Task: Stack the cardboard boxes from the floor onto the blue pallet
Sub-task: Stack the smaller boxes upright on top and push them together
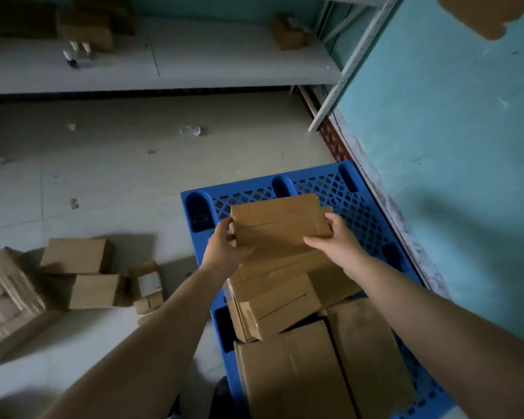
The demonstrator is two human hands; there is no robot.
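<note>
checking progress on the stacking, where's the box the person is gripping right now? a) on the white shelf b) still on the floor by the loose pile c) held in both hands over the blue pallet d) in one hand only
c: the left hand and right hand each grip a side of the cardboard box, which sits above the blue pallet and the boxes already stacked there.

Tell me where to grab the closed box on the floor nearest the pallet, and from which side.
Grip the closed box by its two short ends, one hand each, coming from above. It lies flat with its flaps shut and its long side facing you. Another box sits close behind it, and a small open box crowds its right end.
</note>
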